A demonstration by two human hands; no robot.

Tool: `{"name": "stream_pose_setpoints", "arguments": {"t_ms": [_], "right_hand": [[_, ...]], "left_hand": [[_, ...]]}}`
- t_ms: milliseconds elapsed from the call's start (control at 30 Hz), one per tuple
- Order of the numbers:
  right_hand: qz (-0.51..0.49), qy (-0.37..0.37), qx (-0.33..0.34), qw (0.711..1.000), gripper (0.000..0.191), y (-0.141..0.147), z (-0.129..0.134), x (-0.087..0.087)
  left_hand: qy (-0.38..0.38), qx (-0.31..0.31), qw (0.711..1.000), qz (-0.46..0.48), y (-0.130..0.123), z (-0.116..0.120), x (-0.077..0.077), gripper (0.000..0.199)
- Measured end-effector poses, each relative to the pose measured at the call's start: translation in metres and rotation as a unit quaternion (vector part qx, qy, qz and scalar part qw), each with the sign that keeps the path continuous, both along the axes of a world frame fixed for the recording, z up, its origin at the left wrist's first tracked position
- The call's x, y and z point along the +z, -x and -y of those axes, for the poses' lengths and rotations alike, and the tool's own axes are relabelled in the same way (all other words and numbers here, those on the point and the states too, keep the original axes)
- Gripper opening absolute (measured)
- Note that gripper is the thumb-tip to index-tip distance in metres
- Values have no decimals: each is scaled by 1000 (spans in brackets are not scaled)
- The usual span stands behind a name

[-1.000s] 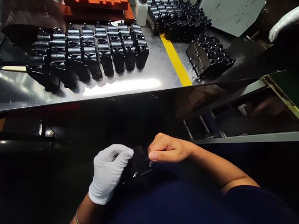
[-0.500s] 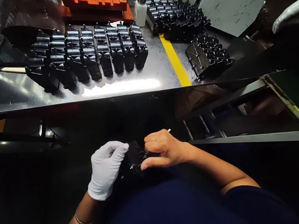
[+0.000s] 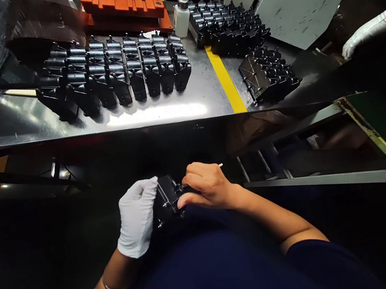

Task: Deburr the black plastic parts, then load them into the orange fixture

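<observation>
My left hand [image 3: 136, 220], in a white glove, pinches a black plastic part [image 3: 166, 194] by its left edge, in front of my body. The part is boxy, with small pegs and ribs that catch the light. On its other side my bare right hand [image 3: 206, 185] is closed around a thin tool, mostly hidden in the fist; its pale end [image 3: 220, 165] sticks out behind the knuckles. The right thumb reaches the part's lower right edge. What the tool's working end looks like, I cannot make out.
On the metal bench [image 3: 157, 113] stand a row of black parts [image 3: 127, 69] and further groups [image 3: 270, 71] right of a yellow tape strip [image 3: 225, 79]. Behind are an orange fixture [image 3: 123, 2], a bottle [image 3: 181, 17] and a grey box [image 3: 298, 1]. Another person's gloved hand [image 3: 370, 31] is at right.
The black part has turned in my left hand, so its ribbed face shows more. My right hand has shifted slightly up. The other person's gloved hand has moved left and down.
</observation>
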State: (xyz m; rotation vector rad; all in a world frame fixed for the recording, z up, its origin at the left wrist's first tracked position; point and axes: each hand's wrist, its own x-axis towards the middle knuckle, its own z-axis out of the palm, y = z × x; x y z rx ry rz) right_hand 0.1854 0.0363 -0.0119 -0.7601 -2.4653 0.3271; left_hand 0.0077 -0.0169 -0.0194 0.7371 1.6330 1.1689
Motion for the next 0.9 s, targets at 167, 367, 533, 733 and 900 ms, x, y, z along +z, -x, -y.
{"name": "stream_pose_setpoints", "arguments": {"t_ms": [167, 367, 533, 733, 900], "right_hand": [[9, 83, 37, 996, 55, -2, -2, 4], [-15, 249, 130, 960, 48, -10, -6, 10], [-88, 58, -22, 994, 29, -3, -2, -2], [-61, -45, -72, 994, 28, 1, -1, -12], [-35, -70, -91, 993, 30, 3, 0, -13]], "left_hand": [[2, 1, 1000, -21, -1, -2, 1, 29], [11, -32, 999, -8, -1, -9, 5, 33], [11, -91, 996, -4, 5, -19, -2, 36], [57, -82, 995, 16, 5, -22, -13, 36], [62, -76, 995, 20, 4, -22, -12, 38]]}}
